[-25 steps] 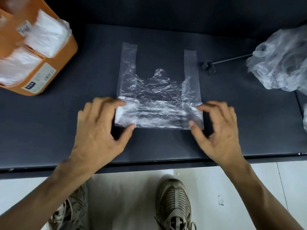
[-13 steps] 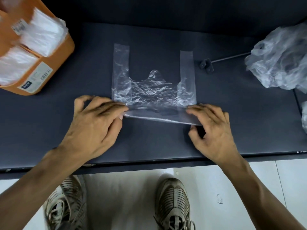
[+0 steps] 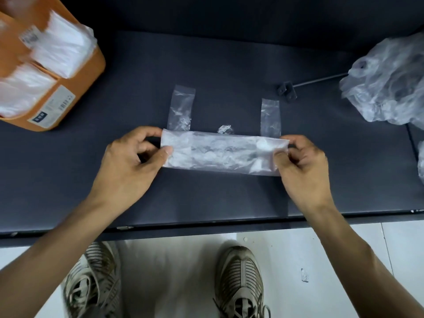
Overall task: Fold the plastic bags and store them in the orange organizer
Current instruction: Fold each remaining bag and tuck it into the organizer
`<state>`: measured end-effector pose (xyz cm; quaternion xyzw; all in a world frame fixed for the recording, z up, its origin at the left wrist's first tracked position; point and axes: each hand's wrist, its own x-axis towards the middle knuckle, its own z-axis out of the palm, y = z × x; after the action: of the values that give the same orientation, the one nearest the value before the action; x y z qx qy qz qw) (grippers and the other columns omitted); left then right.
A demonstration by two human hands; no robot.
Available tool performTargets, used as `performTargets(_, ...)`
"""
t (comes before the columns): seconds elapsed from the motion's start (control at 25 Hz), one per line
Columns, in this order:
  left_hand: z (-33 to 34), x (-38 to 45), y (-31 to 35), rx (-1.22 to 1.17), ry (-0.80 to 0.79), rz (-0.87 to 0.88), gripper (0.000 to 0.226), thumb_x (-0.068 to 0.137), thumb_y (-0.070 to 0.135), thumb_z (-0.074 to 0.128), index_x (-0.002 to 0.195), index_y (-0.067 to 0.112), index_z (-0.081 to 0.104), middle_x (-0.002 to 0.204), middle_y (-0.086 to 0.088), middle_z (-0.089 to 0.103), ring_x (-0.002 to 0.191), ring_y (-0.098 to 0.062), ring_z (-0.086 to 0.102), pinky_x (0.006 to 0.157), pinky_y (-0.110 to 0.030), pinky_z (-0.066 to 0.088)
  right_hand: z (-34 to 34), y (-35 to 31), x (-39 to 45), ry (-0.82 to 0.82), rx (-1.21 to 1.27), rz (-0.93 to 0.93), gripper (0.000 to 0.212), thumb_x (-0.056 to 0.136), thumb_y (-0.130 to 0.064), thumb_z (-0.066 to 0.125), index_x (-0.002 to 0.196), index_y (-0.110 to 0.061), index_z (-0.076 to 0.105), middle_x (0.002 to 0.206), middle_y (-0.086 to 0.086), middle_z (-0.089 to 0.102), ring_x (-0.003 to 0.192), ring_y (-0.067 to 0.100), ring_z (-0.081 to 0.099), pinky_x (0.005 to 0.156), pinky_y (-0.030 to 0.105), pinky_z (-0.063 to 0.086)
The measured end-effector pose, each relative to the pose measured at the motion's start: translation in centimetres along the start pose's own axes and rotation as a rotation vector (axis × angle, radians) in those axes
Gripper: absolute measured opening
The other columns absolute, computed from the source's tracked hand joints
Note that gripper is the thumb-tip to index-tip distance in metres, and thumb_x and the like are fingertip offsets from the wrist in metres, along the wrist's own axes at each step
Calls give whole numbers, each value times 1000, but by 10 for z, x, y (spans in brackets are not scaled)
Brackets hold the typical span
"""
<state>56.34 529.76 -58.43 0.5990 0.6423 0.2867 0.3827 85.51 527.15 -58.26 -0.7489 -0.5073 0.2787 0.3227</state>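
Note:
A clear plastic bag (image 3: 223, 152) lies in the middle of the dark table (image 3: 206, 196), folded into a flat horizontal band. Its two handles stick out beyond the band's far edge. My left hand (image 3: 130, 161) pinches the band's left end between thumb and fingers. My right hand (image 3: 302, 164) pinches the right end the same way. The orange organizer (image 3: 75, 88) stands at the far left, holding several folded white bags.
A crumpled heap of clear plastic bags (image 3: 390, 86) lies at the far right, with another bit of plastic at the right edge. A small metal bracket on a thin rod (image 3: 286, 91) sits behind the bag. The table's front edge runs just above my shoes.
The bag's lower part has been folded up again, so the band is thicker and covers the body. Only the handles still show. Both hands shifted from pressing to pinching the ends.

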Motion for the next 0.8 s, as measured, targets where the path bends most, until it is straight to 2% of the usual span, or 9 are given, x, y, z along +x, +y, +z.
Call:
performTargets(0.08,1,4,1,17,2,-16,18,92,29,71,109,30,64,73,17,73,73,-5,67,76,-23,49,3,0,2,30,-119,-32,18,93,-10,60,109,-17,63,59,2,65,53,18,56,61,30,49)
performTargets(0.16,3,7,1,57,21,-9,22,92,34,70,112,27,64,70,14,71,70,-3,64,73,-27,49,6,-1,2,49,-214,-53,26,93,-17,63,118,-15,58,65,-1,66,60,16,60,67,30,50)
performTargets(0.24,2,8,1,155,84,36,32,89,43,71,115,25,63,74,11,67,70,-4,60,72,-29,47,7,-1,0,115,-310,-95,35,91,-26,67,122,-15,56,91,-2,68,79,20,62,74,36,51)
performTargets(0.28,0,8,0,229,108,97,40,87,47,73,118,24,62,85,12,65,72,-6,57,74,-31,45,5,-1,-2,154,-357,-180,37,89,-28,67,121,-14,57,104,1,64,87,23,60,78,39,50)
performTargets(0.36,-8,9,-4,362,23,288,52,82,50,71,125,23,59,113,6,59,91,-15,55,87,-33,40,0,4,-7,116,-420,-432,38,84,-29,63,118,-12,62,120,6,59,95,27,56,85,39,44)
performTargets(0.44,-13,11,-11,502,-154,468,57,78,50,59,129,26,58,136,8,55,116,-23,51,95,-34,29,-4,10,-10,-52,-513,-584,42,81,-35,60,118,-15,66,132,2,58,104,26,54,87,34,35)
performTargets(0.56,-12,16,-20,645,-289,523,65,77,52,47,137,28,55,153,9,45,136,-18,37,102,-36,21,-3,22,-14,-157,-606,-539,51,81,-44,56,125,-19,65,137,-5,58,112,22,52,91,31,31)
performTargets(0.68,-5,24,-17,700,-253,500,68,82,57,43,141,22,54,152,6,48,127,-19,38,91,-37,24,-1,25,-16,-146,-563,-495,53,81,-44,56,127,-18,63,133,-4,61,114,22,53,92,31,32)
performTargets(0.8,1,35,-13,677,-165,549,57,83,42,46,130,15,63,137,1,62,113,-22,46,85,-38,26,0,25,-17,-103,-537,-504,49,83,-41,56,125,-16,64,131,-2,63,112,23,53,90,30,31)
